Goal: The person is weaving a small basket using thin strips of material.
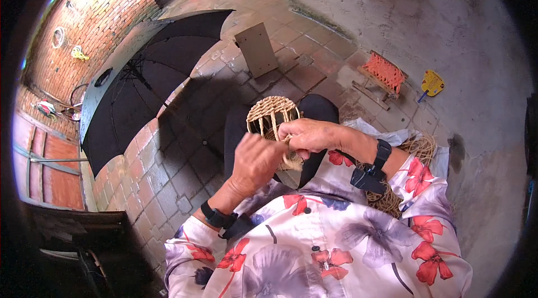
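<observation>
A small basket (273, 106) of twisted straw-coloured cord on a frame rests between my knees, its top tightly woven and its middle showing open vertical strands. My left hand (255, 159) is at the basket's lower left, fingers curled closed; what they hold is hidden. My right hand (308, 136) grips the basket's right side, fingers bent round the weaving. A grey piece (288, 177) shows beneath the basket. Coils of brown cord (419, 147) lie on a white sack (367, 130) beside my right thigh.
A large open black umbrella (134, 107) lies on the paved floor (325, 46) at left, before a brick wall (101, 1). A board (255, 49) stands ahead. A small orange-topped stool (384, 74) and yellow swatter (431, 82) sit near the concrete wall (403, 7) at right.
</observation>
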Available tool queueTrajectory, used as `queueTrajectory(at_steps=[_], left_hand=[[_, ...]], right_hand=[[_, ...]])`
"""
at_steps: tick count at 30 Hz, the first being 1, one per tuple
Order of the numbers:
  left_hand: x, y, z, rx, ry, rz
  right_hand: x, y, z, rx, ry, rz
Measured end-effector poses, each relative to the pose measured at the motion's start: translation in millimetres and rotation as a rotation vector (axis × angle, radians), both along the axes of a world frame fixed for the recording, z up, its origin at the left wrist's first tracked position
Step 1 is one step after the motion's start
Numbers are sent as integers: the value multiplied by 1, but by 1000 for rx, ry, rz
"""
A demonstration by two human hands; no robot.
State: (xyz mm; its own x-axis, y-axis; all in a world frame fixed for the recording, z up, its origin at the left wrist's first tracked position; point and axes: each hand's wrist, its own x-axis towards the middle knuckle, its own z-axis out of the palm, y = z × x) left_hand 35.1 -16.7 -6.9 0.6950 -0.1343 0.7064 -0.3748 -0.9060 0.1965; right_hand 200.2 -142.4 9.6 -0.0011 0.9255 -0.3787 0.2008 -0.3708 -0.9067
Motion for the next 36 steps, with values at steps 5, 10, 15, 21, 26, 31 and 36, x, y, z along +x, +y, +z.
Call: queueTrajectory(at_steps=[5, 10, 15, 21, 26, 31, 36], left_hand=[[11, 20, 11, -213, 142, 278], [0, 21, -3, -806, 307, 285], [-6, 16, 19, -456, 265, 271], [-7, 26, -3, -575, 378, 400], [-7, 19, 6, -645, 412, 418], [-29, 6, 17, -289, 270, 77], [-38, -1, -7, -267, 239, 103]], right_hand=[[0, -1, 1, 65, -20, 23], [1, -3, 3, 84, -19, 37], [1, -4, 2, 78, -7, 12], [-1, -3, -1, 104, -1, 10], [0, -5, 1, 80, 3, -6], [-2, -9, -6, 165, 109, -177], [-15, -13, -8, 333, -241, -290]])
